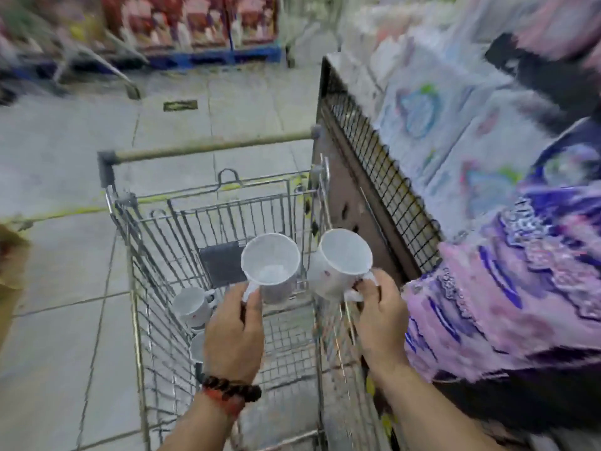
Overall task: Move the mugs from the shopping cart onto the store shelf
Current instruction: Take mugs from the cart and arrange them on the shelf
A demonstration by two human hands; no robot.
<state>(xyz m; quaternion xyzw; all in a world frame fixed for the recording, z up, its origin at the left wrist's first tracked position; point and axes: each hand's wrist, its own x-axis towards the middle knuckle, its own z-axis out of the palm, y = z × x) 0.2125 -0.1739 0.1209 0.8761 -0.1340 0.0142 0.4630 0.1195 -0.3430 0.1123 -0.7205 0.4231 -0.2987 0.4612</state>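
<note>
Two white mugs held up over the shopping cart (156,255), mouths tilted toward the camera, insides bare and pale. Left mug (270,265) pinched by its handle in the left hand (234,333); right mug (341,263) held the same way by the right hand (380,307), fingers curled through the handle loop. Small reddish mark on the right mug's side. Both grips closed on the handles, mugs clear of the wire walls, right one just beside the cart's right rim.

Down in the basket, against the left wall: another white mug (193,304) lying tilted, handle to the right, faint red print on its body. Below it a further pale rounded piece (197,346), mostly hidden behind the left hand, likely one more mug but hard to tell. Dark flat panel (221,263) standing at the basket's far end, partly covered by the left mug.

To the right, a dark mesh-fronted bin (383,177) heaped with printed fabric packs, badly smeared by motion blur. Beaded bracelet (232,390) on the left wrist. Background shelving and red boxes too blurred to read. Store shelf for the mugs not clearly identifiable.
</note>
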